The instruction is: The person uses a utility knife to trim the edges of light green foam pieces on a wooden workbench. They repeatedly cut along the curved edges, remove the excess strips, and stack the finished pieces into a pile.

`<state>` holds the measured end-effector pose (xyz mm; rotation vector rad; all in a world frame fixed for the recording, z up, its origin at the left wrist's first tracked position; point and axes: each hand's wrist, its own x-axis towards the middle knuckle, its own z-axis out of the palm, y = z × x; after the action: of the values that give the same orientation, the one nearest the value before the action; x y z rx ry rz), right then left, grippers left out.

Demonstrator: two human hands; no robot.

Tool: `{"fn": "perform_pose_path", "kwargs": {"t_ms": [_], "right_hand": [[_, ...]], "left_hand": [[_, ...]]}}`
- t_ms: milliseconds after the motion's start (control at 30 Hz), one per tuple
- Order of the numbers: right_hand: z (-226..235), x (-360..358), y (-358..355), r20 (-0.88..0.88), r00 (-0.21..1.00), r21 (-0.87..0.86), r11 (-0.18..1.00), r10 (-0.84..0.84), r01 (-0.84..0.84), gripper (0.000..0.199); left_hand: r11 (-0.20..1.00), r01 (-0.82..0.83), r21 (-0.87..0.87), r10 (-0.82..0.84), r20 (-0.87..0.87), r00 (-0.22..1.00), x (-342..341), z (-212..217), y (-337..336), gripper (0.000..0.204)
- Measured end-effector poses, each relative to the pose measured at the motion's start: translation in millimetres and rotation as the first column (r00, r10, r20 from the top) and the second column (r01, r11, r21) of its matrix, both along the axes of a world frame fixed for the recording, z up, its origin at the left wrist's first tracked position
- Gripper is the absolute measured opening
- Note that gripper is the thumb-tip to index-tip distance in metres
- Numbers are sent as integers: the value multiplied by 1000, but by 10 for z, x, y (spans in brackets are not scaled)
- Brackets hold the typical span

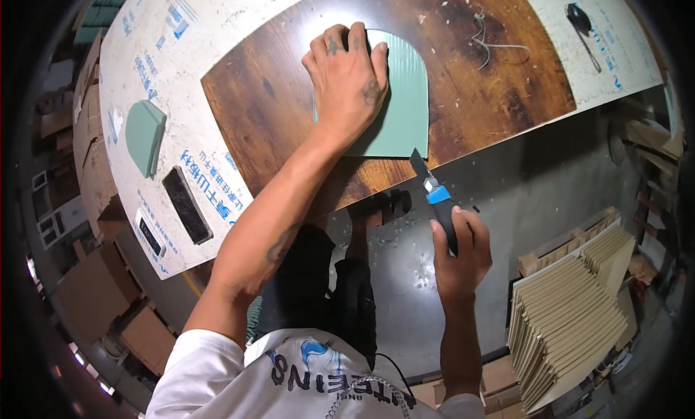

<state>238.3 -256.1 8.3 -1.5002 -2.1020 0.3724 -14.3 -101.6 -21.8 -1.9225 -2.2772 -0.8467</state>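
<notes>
Fingers point(340, 46) of our left hand point(347, 79) lie spread flat on one green arch-topped panel point(402, 100) on the dark wooden board point(275, 108) of the desk point(152, 43), while our right hand point(457, 249) is clenched around a blue-and-black utility knife point(434, 195) at the panel's lower right corner. We count one more green panel point(145, 137) at the desk's left on white sheeting with blue print, two dark phones point(187, 204) beside it, and one stack of tan boards point(565, 321) on the floor at right.

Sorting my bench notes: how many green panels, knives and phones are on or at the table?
Green panels: 2, one under the left hand at, one at
Knives: 1, in the right hand
Phones: 1
Total: 4
</notes>
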Motion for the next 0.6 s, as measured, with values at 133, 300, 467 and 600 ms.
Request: {"fn": "perform_pose_path", "kwargs": {"t_ms": [133, 300, 467, 600], "right_hand": [[21, 62, 44, -22, 1000, -39, 999, -16, 15, 51], [35, 57, 112, 28, 1000, -43, 999, -7, 8, 53], [85, -81, 361, 67, 998, -40, 999, 18, -15, 52], [28, -203, 651, 19, 1000, 3, 1000, 23, -23, 51]], "left_hand": [[999, 26, 26, -24, -71, 997, -39, -64, 3, 43], [998, 49, 49, -46, -48, 998, -31, 16, 2, 34], [996, 66, -54, -67, -10, 998, -39, 135, 0, 34], [994, 80, -68, -78, 38, 996, -43, 172, 5, 34]]}}
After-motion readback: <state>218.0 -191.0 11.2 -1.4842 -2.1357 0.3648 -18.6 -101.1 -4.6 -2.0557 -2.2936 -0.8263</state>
